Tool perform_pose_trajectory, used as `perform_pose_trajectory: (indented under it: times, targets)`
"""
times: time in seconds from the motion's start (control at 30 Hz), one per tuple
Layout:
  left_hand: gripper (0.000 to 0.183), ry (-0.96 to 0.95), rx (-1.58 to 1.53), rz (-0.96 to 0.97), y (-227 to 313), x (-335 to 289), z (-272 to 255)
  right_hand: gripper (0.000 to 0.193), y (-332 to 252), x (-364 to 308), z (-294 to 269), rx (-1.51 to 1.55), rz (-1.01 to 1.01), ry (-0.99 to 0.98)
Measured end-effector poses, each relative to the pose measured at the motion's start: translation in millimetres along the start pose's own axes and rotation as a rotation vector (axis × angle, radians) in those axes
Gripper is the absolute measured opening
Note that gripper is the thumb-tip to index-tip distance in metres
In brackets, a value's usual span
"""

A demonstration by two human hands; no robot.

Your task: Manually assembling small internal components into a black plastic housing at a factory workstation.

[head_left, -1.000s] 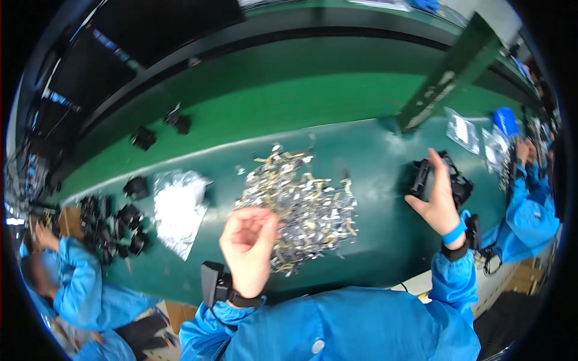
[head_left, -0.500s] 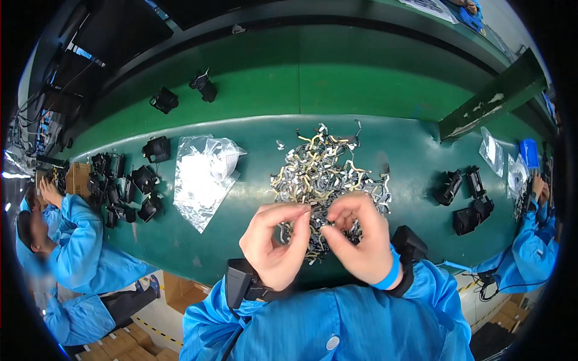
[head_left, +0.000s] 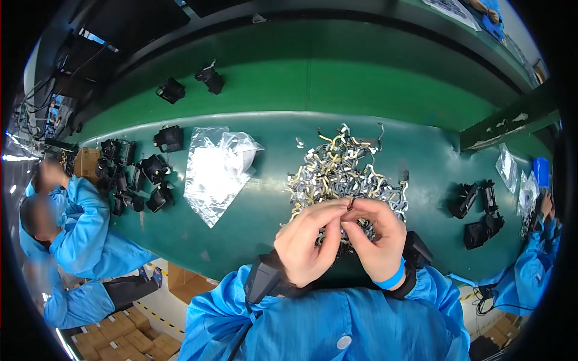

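Observation:
A pile of short cables (head_left: 337, 165), black, white and yellow with small connectors, lies spread on the green table. Above its near part my two hands meet at the fingertips. My left hand (head_left: 308, 243) is closed in a pinch, and so is my right hand (head_left: 376, 237), which has a blue band at the wrist. Between their fingertips a small dark piece (head_left: 350, 205) shows; it is too small to tell its kind, and the fingers cover most of it.
A clear plastic bag (head_left: 211, 186) lies left of the cables. Black plastic housings (head_left: 153, 168) cluster farther left, and more black housings (head_left: 475, 231) sit at right. Two black parts (head_left: 209, 78) rest at the back. A green beam (head_left: 512, 129) stands at far right. Co-workers in blue sit at both sides.
My hands, apart before, have come together at the fingertips, with the small dark piece now showing between them. The whole view has shifted slightly, moving the table's contents rightward in the picture.

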State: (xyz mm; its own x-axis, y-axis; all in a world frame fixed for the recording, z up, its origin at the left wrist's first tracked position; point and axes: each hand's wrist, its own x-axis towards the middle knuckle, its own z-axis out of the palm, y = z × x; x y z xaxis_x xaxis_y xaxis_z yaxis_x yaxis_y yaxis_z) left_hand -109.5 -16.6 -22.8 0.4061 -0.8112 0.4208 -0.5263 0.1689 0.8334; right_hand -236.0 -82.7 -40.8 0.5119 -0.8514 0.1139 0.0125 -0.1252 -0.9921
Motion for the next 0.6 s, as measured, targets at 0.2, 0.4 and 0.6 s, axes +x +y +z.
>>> perform_pose_trajectory:
  times: [0.2,0.4,0.6]
  targets:
    - [0.028,-0.066,0.007,0.128,-6.6,2.7,-1.7,0.017,-3.8,3.2,-1.1,0.323,0.280,0.046]
    - [0.027,-0.045,0.007,0.075,-8.1,1.0,-1.9,0.007,-5.9,6.2,-6.0,0.511,0.324,0.000]
    - [0.023,-0.057,0.093,0.011,-4.9,2.8,-3.3,0.005,-7.5,4.1,-8.6,0.524,0.402,-0.063]
